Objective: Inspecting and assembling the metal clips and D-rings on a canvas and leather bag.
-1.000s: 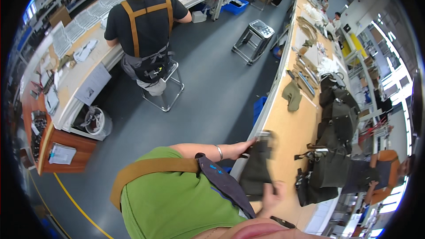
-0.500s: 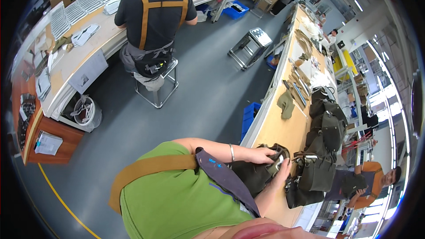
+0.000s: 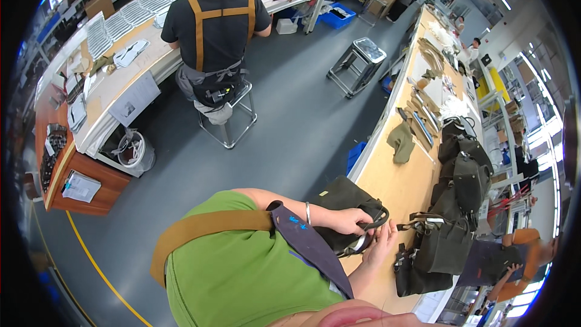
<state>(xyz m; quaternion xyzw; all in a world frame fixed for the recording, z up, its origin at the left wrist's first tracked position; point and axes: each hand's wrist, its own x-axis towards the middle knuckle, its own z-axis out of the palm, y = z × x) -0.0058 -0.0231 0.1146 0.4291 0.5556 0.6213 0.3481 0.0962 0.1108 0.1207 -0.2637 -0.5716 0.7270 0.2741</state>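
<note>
A dark olive-black bag (image 3: 346, 201) with a rounded carrying handle lies across the near edge of the workbench, partly under my left forearm. My left hand (image 3: 351, 220), with a bangle on its wrist, is closed around the bag's handle (image 3: 380, 220). My right hand (image 3: 377, 249) is beside the handle, close to the bag's edge; its fingers look stretched out and slightly apart. A white strip (image 3: 361, 244) shows on the bag between the two hands. The underside of the bag is hidden.
Several dark bags (image 3: 445, 242) are piled on the workbench (image 3: 399, 184) beyond my hands. An olive cloth piece (image 3: 400, 142) and strips lie farther along. A co-worker (image 3: 224, 30) sits at the opposite bench; another person (image 3: 514, 263) holds a dark item. A metal stool (image 3: 357, 65) stands in the aisle.
The bag has turned, so its broad side and upright handle now show. My left hand has moved onto the handle. My right hand has drawn back slightly, and the whole view has shifted.
</note>
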